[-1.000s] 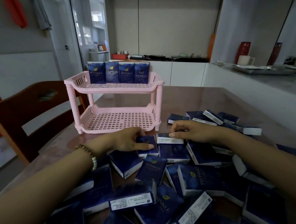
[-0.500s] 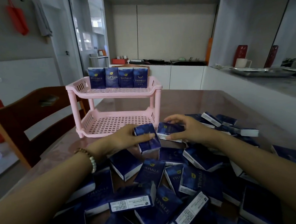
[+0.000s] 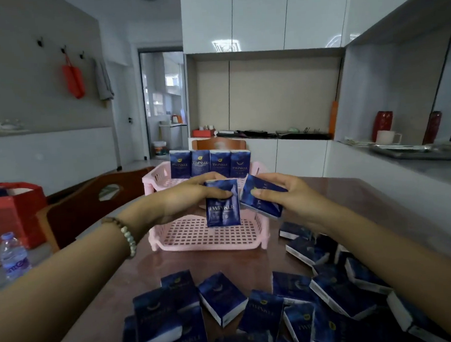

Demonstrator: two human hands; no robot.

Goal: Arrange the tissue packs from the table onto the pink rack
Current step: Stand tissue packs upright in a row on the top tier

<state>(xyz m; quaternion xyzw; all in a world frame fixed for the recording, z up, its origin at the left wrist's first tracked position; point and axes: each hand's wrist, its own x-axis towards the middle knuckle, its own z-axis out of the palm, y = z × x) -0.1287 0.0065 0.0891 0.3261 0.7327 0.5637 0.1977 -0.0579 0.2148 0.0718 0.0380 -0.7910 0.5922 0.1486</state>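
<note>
Four tissue packs (image 3: 208, 163) atop pink rack (image 3: 155, 177)

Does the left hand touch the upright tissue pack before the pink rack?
Touching. The head view shows the left hand gripping the upright tissue pack, thumb pressed across its front near the top.

The table (image 3: 156, 269) bears a pink rack (image 3: 205, 236) — and scattered tissue packs (image 3: 223, 302).

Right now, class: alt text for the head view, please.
The left hand holds an upright tissue pack, the right hand a tilted pack, at the pink rack; four packs stand on top, loose packs cover the table.
</note>
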